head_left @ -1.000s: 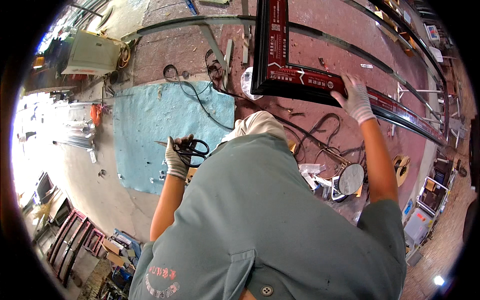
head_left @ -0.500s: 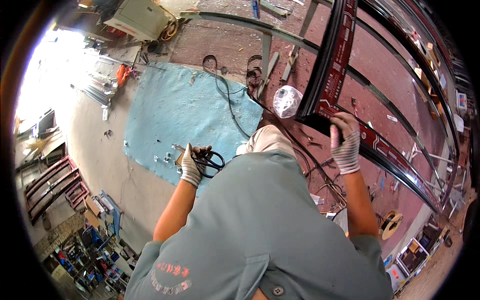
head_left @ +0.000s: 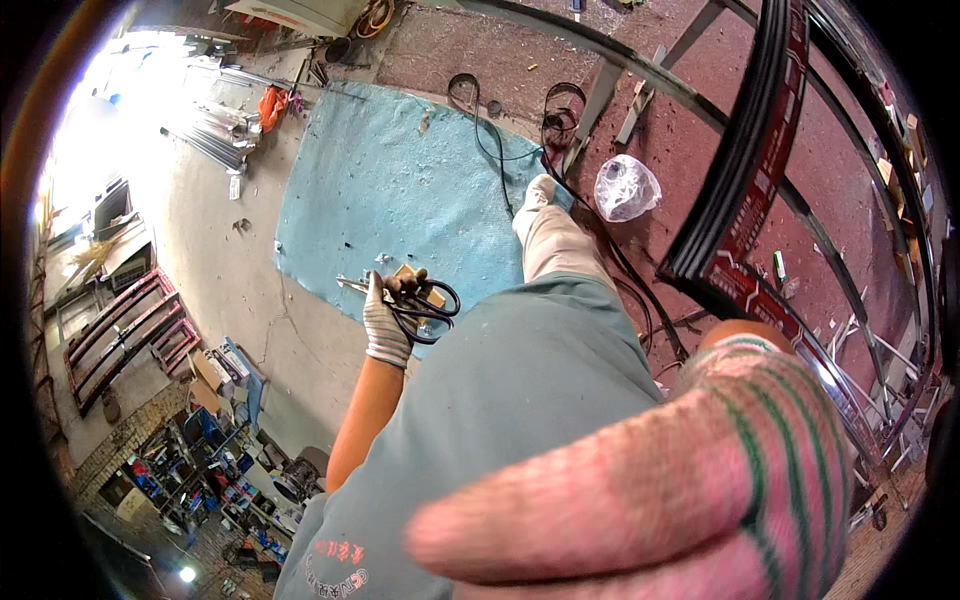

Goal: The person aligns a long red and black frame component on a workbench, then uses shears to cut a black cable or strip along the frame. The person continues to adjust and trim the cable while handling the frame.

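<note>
My left hand (head_left: 388,318), in a striped knit glove with dark fingertips, is closed around a pair of scissors with black loop handles (head_left: 447,300). The blades (head_left: 352,284) stick out to the left, above the blue mat. Very close to the camera, my right hand (head_left: 660,480) fills the lower right in a glove with pinkish fabric and green stripes. Its visible fingers are stretched out toward the left with nothing seen in them; the lower ones run off the picture. Beyond it stands a black frame (head_left: 715,190) with red printed protective film.
A worn blue mat (head_left: 380,170) covers the floor ahead, with small hardware bits on it. Black straps (head_left: 500,150) and a clear plastic bag (head_left: 627,188) lie near my foot. Metal bars (head_left: 590,45) cross at the right; long metal profiles (head_left: 215,140) lie at the left.
My right hand has let go of the black frame's corner and come up close to the camera. The left hand still holds the scissors. The view has shifted, moving the surroundings rightward.
</note>
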A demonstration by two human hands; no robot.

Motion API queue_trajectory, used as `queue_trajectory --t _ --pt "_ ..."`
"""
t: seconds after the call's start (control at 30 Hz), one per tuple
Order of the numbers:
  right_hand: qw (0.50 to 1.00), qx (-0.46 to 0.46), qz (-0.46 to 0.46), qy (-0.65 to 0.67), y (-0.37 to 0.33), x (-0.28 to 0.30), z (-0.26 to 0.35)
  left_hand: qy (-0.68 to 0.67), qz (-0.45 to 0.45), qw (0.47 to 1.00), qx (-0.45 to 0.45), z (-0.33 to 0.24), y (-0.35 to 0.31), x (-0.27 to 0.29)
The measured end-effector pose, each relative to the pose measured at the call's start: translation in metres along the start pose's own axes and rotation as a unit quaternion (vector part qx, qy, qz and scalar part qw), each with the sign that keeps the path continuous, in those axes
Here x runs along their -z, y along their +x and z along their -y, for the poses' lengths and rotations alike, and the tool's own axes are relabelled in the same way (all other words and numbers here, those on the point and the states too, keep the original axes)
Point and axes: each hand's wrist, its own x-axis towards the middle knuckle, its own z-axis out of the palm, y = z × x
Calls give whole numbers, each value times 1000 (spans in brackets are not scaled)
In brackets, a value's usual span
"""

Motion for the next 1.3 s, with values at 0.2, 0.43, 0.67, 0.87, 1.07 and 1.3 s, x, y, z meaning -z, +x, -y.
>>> queue_trajectory --t 0.2,0.43,0.67,0.87,1.07,1.3 --pt "986 -154 -27 -56 34 60 -86 96 -55 994 -9 -29 87 7" --pt "805 -550 -4 -223 21 95 -229 90 29 995 -29 -117 142 -135" --pt "806 -511 -7 -300 63 118 -296 109 216 970 1 -173 194 -242" --pt "741 -529 -158 -384 54 132 -338 324 319 891 0 -212 286 -303" --pt "547 -633 -281 -470 6 94 -367 502 421 752 76 -228 369 -343" --pt "428 -746 -328 -391 -99 13 -405 766 458 440 100 -206 410 -323"
